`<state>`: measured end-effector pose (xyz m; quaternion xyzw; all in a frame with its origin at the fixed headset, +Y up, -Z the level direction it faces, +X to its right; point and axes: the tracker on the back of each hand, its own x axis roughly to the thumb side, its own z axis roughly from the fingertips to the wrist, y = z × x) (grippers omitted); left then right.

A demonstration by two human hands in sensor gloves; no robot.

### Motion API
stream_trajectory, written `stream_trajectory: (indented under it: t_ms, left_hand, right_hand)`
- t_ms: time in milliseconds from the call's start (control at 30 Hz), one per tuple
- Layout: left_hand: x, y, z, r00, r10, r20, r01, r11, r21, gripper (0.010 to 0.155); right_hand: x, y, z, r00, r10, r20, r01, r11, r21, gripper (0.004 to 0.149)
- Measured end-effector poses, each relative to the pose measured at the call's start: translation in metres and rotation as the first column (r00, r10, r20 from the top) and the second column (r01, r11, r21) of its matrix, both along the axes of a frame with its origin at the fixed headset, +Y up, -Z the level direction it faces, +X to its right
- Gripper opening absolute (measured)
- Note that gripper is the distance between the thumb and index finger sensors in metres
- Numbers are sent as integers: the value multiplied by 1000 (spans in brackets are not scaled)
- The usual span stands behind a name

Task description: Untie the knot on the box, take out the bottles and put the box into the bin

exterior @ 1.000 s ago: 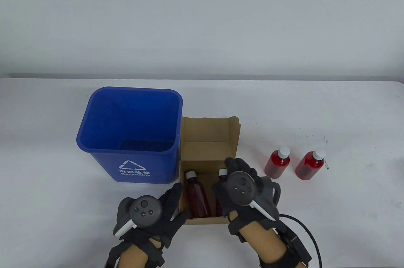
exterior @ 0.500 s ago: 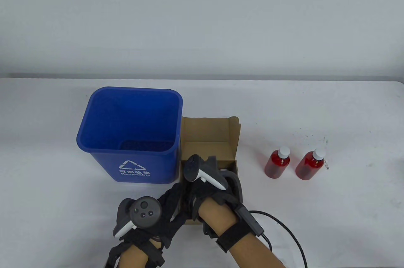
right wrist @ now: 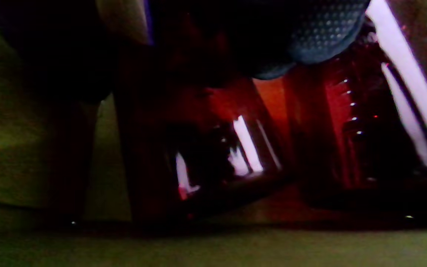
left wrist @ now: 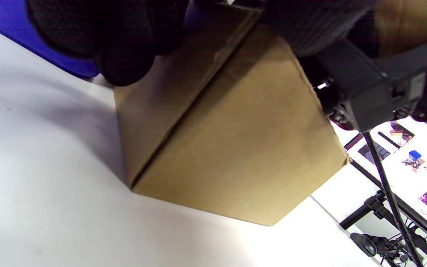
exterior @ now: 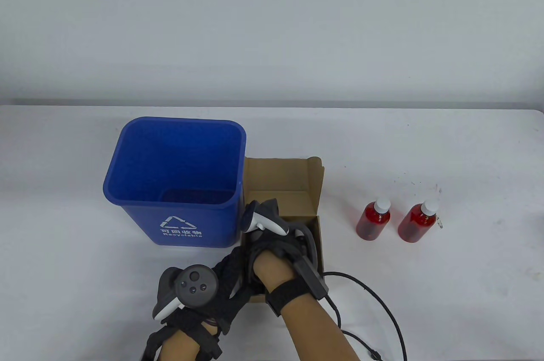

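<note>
The open cardboard box (exterior: 312,191) stands just right of the blue bin (exterior: 127,157). My right hand (exterior: 272,246) reaches down into the box, and its fingers are hidden there in the table view. In the right wrist view its gloved fingers (right wrist: 310,40) lie around the top of a red bottle (right wrist: 154,141), with a second bottle (right wrist: 347,129) beside it. My left hand (exterior: 238,271) holds the box's front left corner. The left wrist view shows its fingers (left wrist: 124,63) on the box's (left wrist: 235,148) side wall near the rim.
Two red bottles with white caps (exterior: 374,220) (exterior: 418,221) stand on the white table to the right of the box. A black cable (exterior: 382,305) trails from my right wrist across the table's front right.
My right hand turned over from above the box and went down into it, covering both bottles inside. My left hand, the box and the bin stayed put.
</note>
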<state>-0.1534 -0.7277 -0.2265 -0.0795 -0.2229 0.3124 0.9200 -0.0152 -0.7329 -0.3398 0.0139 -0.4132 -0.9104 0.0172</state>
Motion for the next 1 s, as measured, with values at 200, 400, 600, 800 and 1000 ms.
stream_trajectory:
  t_ms: [200,400,600,800,1000]
  left_hand:
    - [0,0,0,1000,-4,-2,4,1000,3,84]
    - [0,0,1,1000,-7,-6,7,1000,13,83]
    - [1,-1,1,1000,-12,-3,12,1000,15,83]
    - [1,-1,1,1000,-8,-2,9,1000,11,83]
    - [1,-1,1,1000,-4,-2,4,1000,6,83]
  right_hand:
    - [1,-1,-1,1000,-5,10,5,1000,-14,89]
    - [3,10,3,997,-75,13,74,993,87,86]
    - [15,29,8,978,-205,37,195,964,183,84]
    - [33,65,16,947,-322,11,305,907,291,84]
    - [68,99,35,892,-447,-61,424,783,455,84]
